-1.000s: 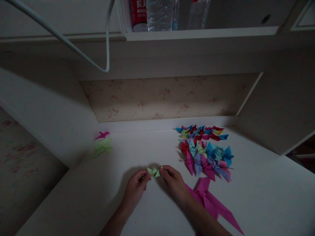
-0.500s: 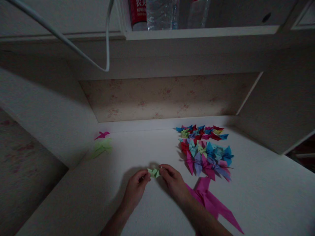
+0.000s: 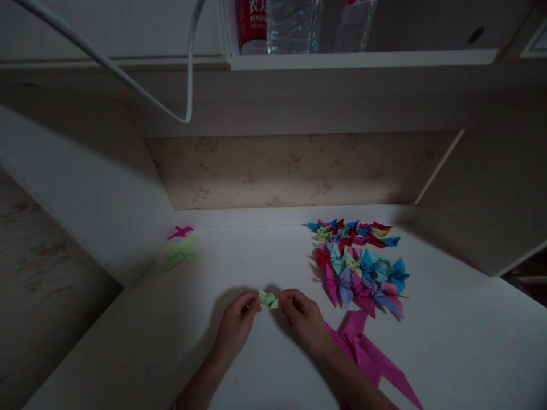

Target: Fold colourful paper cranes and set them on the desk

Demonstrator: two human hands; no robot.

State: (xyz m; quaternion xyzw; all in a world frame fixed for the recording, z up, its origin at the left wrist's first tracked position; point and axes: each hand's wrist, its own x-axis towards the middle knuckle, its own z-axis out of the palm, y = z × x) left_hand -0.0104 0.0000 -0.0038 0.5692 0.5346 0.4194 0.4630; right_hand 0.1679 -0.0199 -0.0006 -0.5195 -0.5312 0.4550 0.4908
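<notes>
Between my two hands, just above the white desk [image 3: 256, 364], is a small light-green folded paper piece [image 3: 269, 299], creased like origami. My left hand [image 3: 237, 319] pinches its left end between thumb and fingertips. At its right end, my right hand [image 3: 303, 319] has thumb and forefinger closed on the paper. Close by my right forearm lies a large magenta folded paper bird [image 3: 363, 347], partly covered by the arm. Beyond it, several small coloured paper birds [image 3: 359, 273] are bunched in rows.
A small magenta paper bird [image 3: 180, 232] and a light-green paper bird [image 3: 179, 253] lie at the back left. Overhead, a white cable [image 3: 141, 91] hangs before a shelf [image 3: 363, 59] with plastic bottles [image 3: 288, 25] and a red-labelled container [image 3: 253, 23]. Side panels flank the desk.
The view has shifted slightly, so the surroundings appear a little to the right. Both hands still hold the green paper, whose angle has changed slightly.
</notes>
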